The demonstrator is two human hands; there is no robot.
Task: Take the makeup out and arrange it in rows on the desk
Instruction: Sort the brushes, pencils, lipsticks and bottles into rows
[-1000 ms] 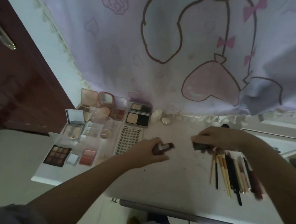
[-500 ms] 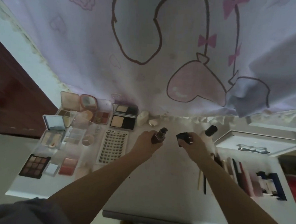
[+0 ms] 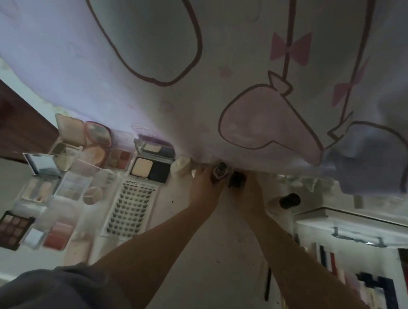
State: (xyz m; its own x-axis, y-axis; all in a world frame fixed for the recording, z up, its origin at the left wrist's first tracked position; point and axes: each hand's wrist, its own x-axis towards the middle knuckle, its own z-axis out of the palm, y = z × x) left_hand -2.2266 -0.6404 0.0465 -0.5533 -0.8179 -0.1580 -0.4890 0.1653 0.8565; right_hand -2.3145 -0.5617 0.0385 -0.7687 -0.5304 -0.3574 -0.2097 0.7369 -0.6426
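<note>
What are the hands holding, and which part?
The left hand grips a small dark bottle by its lower body. The right hand holds a dark cap by its sides.

"XOYO" printed atop the false-lash card [image 3: 133, 207]

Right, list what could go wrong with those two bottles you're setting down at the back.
1. The left hand holds the small bottle upright right beside the white sponge; it may knock it.
2. The curtain hem hangs over that back edge and could tip a tall bottle.
3. The right hand sets its dark bottle very near; they may clash.
</note>
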